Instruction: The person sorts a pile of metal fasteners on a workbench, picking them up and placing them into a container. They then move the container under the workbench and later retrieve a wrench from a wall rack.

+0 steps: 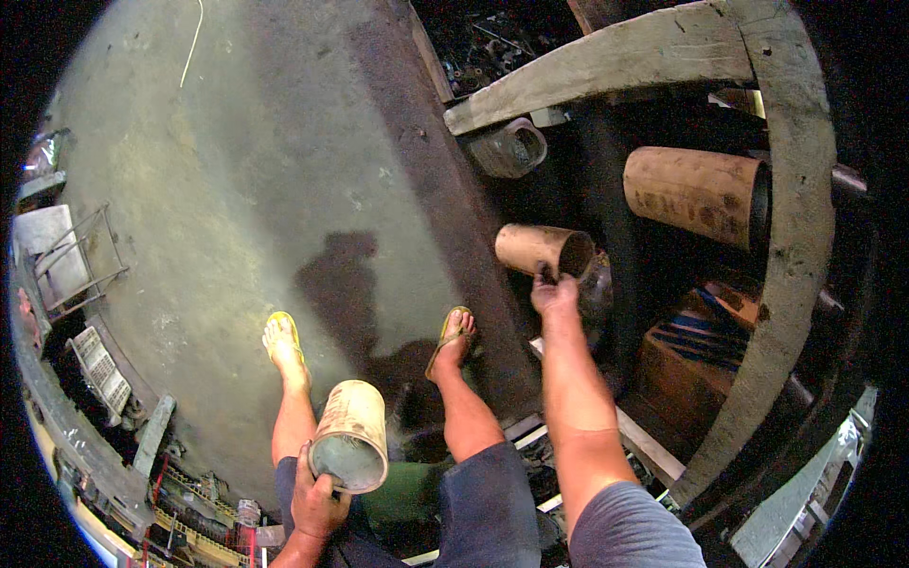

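The right hand (554, 292) grips a crosswise brown cylinder (530, 246) right of centre, the left hand (317, 499) a pale cylinder (353, 412) lower-centre.

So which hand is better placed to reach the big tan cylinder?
Likely the right hand: nearer the big tan cylinder, though holding a smaller cylinder; the left hand holds a pale cylinder.

I'm up at the head, one fisheye facing down: left hand (320, 506) close, right hand (552, 292) farther, floor (208, 189) beyond.
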{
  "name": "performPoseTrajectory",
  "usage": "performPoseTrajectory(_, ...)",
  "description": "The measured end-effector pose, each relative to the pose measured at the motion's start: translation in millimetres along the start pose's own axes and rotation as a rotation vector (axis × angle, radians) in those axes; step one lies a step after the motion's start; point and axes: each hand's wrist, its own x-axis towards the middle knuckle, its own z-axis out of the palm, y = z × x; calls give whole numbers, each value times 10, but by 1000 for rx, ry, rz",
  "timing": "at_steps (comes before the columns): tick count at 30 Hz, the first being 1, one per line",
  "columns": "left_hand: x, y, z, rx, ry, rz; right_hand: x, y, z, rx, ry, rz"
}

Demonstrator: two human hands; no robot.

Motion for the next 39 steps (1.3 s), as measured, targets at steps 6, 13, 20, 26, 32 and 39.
performPoseTrajectory(6,124,-2,-120,10,-40,24,306,-473,262,173,56,15)
performPoseTrajectory(13,99,-50,-158,81,-33,35,659,-417,211,-15,-145,-247)
performPoseTrajectory(20,149,-78,-107,80,-22,48,-2585,773,-323,-1691,-1180,116)
performPoseTrajectory(26,81,-65,-79,75,32,131,-3848,1289,-601,-1996,-1289,277)
performPoseTrajectory(32,62,-80,-175,-31,84,253,-3422,721,-953,-1252,-971,208)
performPoseTrajectory(39,89,-89,-337,63,-64,175,-3322,-871,-1153,-462,-377,-278)
